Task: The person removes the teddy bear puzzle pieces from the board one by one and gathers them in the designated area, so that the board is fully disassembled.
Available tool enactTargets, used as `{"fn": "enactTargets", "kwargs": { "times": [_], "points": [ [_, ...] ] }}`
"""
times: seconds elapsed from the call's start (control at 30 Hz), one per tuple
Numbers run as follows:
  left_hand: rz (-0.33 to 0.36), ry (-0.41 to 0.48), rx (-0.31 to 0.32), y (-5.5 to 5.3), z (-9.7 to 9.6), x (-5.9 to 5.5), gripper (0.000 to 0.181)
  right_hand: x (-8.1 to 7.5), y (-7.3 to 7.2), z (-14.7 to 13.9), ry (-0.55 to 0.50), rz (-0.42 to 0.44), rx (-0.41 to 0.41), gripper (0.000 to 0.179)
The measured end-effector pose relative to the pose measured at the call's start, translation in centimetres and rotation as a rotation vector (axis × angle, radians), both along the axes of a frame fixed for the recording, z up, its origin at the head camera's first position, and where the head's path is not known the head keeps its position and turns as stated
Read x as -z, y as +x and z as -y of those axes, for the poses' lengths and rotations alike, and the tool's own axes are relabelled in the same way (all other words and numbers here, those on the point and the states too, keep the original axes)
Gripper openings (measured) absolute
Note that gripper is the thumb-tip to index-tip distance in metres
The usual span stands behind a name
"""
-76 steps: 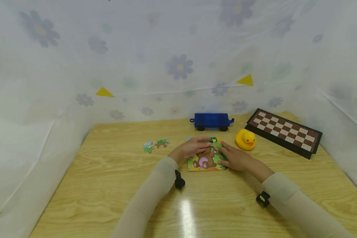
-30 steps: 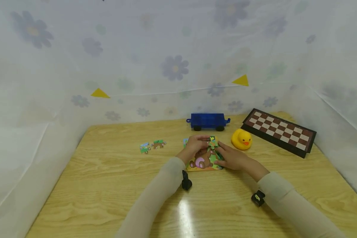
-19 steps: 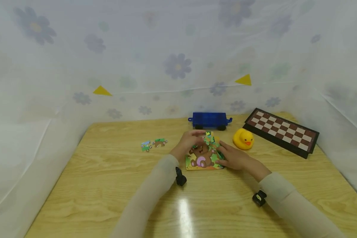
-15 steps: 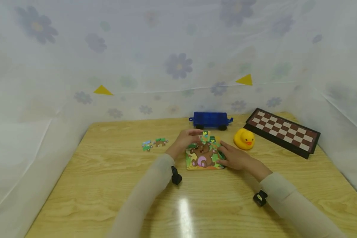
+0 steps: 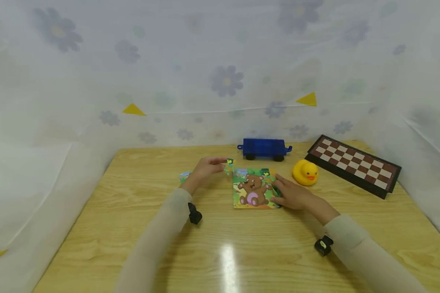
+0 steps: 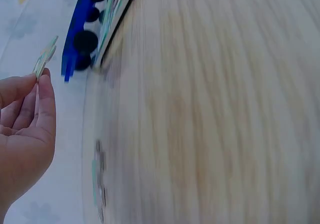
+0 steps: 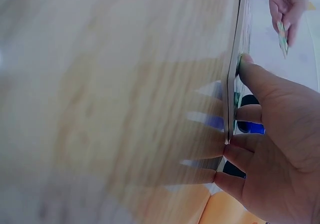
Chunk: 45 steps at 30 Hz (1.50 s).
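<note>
My left hand (image 5: 204, 170) is raised to the left of a bear picture puzzle (image 5: 254, 195). Between thumb and fingertips it pinches a small green jigsaw piece (image 5: 229, 166), which the left wrist view shows nearly edge-on, well clear of the tabletop. My right hand (image 5: 293, 193) rests at the puzzle's right edge, thumb and fingers extended against the board; in the right wrist view the thumb lies on its surface and fingertips touch the table. A loose jigsaw piece (image 5: 184, 176) shows behind the left forearm; the other loose one is hidden by the hand in the head view.
A blue toy wagon (image 5: 264, 149) stands behind the puzzle. To the right sit a yellow rubber duck (image 5: 305, 172) and a folded checkered game board (image 5: 352, 163). White floral sheeting (image 5: 205, 53) encloses the wooden table (image 5: 220, 244) at the back and sides.
The left hand has lifted the jigsaw piece from the puzzle's upper part and carried it left, past the board's left edge, uncovering the bear picture. My right hand stays in place.
</note>
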<state>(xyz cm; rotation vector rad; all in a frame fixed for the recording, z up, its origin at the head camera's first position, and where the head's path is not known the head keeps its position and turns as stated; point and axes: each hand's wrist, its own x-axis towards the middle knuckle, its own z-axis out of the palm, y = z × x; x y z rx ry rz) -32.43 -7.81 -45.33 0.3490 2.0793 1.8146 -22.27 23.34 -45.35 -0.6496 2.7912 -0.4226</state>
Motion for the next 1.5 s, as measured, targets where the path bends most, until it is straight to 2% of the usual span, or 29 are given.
{"fn": "enactTargets", "kwargs": {
  "times": [0.13,0.27,0.5,0.67,0.73,0.93,1.2,1.37,1.5],
  "points": [
    [0.007,-0.068,-0.035,0.0,1.7,-0.2,0.034,0.0,0.2,-0.2,-0.015,0.004,0.007,0.064],
    [0.016,-0.126,-0.054,0.2,2.4,-0.5,0.032,-0.1,0.3,-0.3,-0.029,0.009,0.007,0.066],
    [-0.015,-0.166,-0.045,0.1,2.4,0.2,0.03,0.1,0.5,-0.6,-0.037,0.016,0.023,0.065],
    [-0.068,-0.213,-0.053,0.2,2.5,0.8,0.028,0.2,0.4,-0.5,-0.041,0.02,0.012,0.066],
    [-0.092,-0.235,-0.057,0.3,2.5,0.8,0.027,0.2,0.4,-0.4,-0.038,0.019,0.011,0.067],
    [-0.105,-0.255,-0.072,0.3,2.6,0.8,0.026,0.1,0.3,-0.1,-0.031,0.016,0.004,0.066],
    [-0.148,-0.342,-0.108,0.0,2.8,0.6,0.029,-0.4,0.3,0.0,-0.021,0.006,-0.003,0.066],
    [-0.127,-0.321,-0.137,-0.2,3.0,0.8,0.031,-0.6,0.4,0.1,-0.031,0.027,0.002,0.066],
    [-0.123,-0.248,-0.132,-0.1,3.1,0.6,0.029,-0.6,0.4,0.1,-0.026,0.027,-0.002,0.065]
  ]
}}
